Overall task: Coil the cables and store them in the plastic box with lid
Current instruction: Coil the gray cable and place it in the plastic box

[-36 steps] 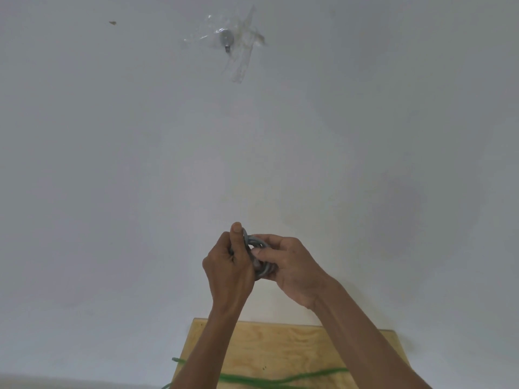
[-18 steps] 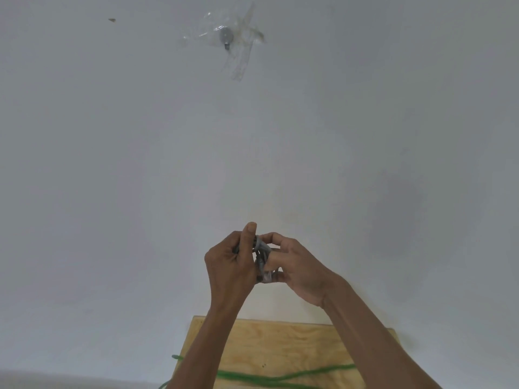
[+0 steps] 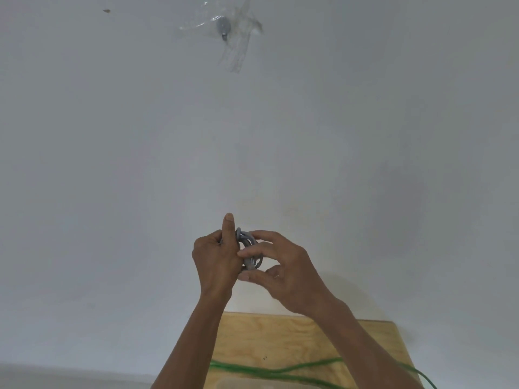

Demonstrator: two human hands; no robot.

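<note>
A small coil of grey cable (image 3: pixel 249 249) is held up in front of the white wall, between both hands. My left hand (image 3: pixel 217 259) grips the coil from the left, its thumb pointing straight up. My right hand (image 3: pixel 280 266) pinches the coil from the right with finger and thumb. A green cable (image 3: pixel 280 373) lies loose across the wooden table (image 3: pixel 280 338) below. A pale translucent edge, perhaps the plastic box (image 3: pixel 252 384), shows at the bottom of the view.
A white wall fills most of the view. High up on it a small grey hook (image 3: pixel 223 27) sits under clear tape. The table's far edge meets the wall.
The camera tilted slightly down, showing more table and green cable. My left thumb has straightened upward and my right fingers have shifted lower on the grey coil.
</note>
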